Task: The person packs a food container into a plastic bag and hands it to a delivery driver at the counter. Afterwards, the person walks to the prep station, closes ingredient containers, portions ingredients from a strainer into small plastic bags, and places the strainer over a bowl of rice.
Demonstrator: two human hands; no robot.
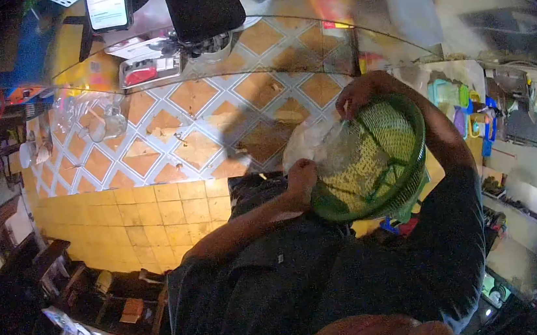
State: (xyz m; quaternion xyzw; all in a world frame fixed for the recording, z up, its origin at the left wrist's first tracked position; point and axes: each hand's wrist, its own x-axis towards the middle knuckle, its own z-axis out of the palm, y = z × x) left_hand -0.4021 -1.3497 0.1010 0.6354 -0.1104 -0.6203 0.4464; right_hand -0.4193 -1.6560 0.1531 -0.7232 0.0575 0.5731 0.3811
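A green woven plastic basket (pixel 401 121) rests tilted against my body on the right, its opening facing the tiled surface. A clear plastic bag (pixel 321 142) hangs across the basket's left rim and partly covers its inside. My left hand (pixel 302 178) is closed, pinching the bag's lower edge beside the rim. At the upper rim, the bent fingers of my right hand (pixel 360 94) close on the bag's other edge, with that forearm behind the basket. Small pale pieces seem to lie inside the basket, too blurred to name.
A tiled tabletop (pixel 165 123) spreads ahead, bearing clear plastic bags (pixel 96 117) at left. Toward the back are a tray of small items (pixel 152 68), a dark flat object (pixel 204 7) and a phone (pixel 108 8). Colourful plastic containers (pixel 461 105) stand at right.
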